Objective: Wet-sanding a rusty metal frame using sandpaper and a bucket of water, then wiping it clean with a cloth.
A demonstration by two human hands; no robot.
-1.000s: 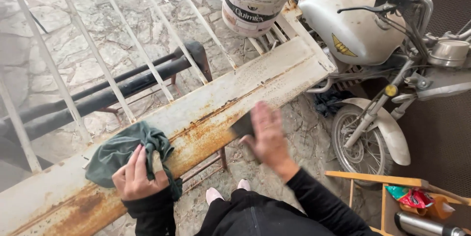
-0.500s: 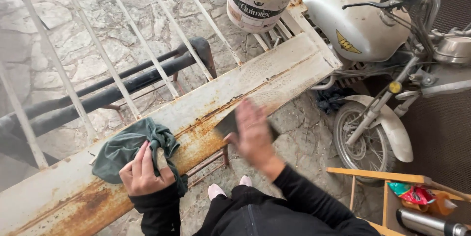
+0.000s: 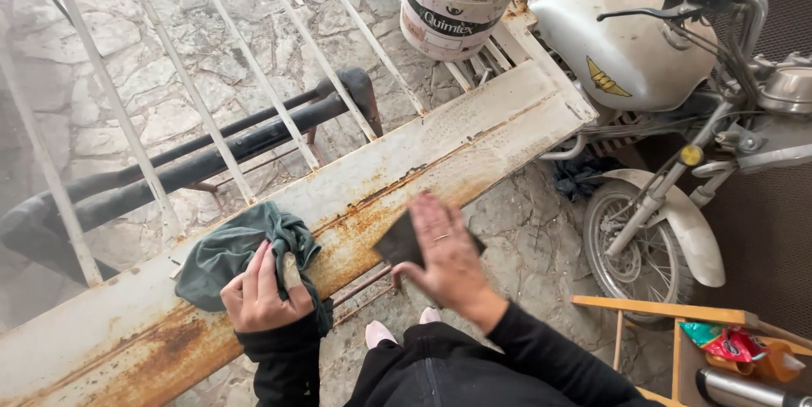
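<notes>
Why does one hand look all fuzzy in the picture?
In the head view, the right hand is smeared by motion blur along with the dark sanding sheet under it, while the left hand on the green rag is sharp; daylight is soft and even, with no glare on the rusty beam.
</notes>
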